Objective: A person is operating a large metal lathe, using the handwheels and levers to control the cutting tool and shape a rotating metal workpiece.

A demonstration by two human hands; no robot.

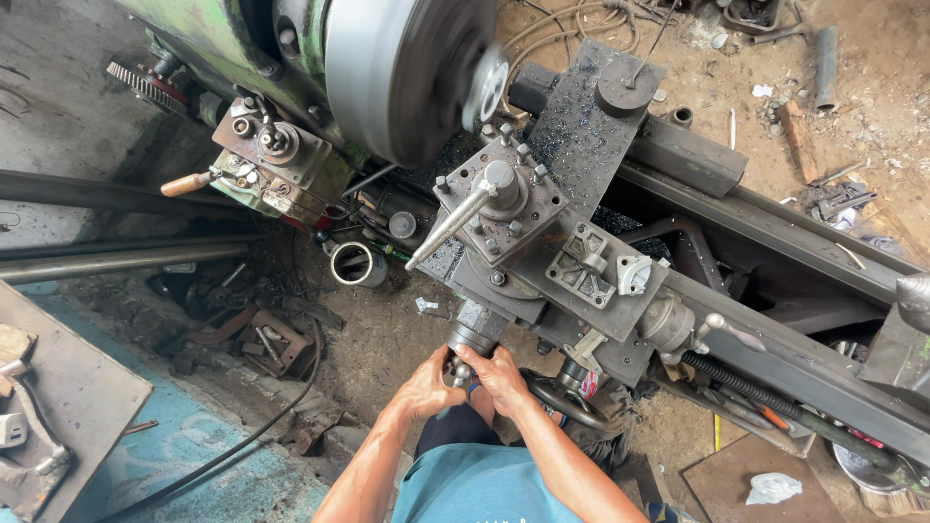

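Both hands on the crank handle at the front of a lathe.

Left hand (426, 384) and right hand (500, 375) are closed together around the small crank handle (459, 371), just below the tool post (501, 198) with its long lever (448, 225). The chuck (407, 68) above is blurred. A handwheel (562, 399) sits partly behind the right forearm. A metal ring (355, 263) and scrap lie on the dirt floor (378, 339); the handle itself is mostly hidden by fingers.

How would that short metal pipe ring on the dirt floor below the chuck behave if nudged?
The pipe ring looks thick-walled steel, so probably heavy for its size and rigid. It seems to rest open end up, so it would likely slide rather than roll. Surrounding scrap and cable would probably stop it quickly.
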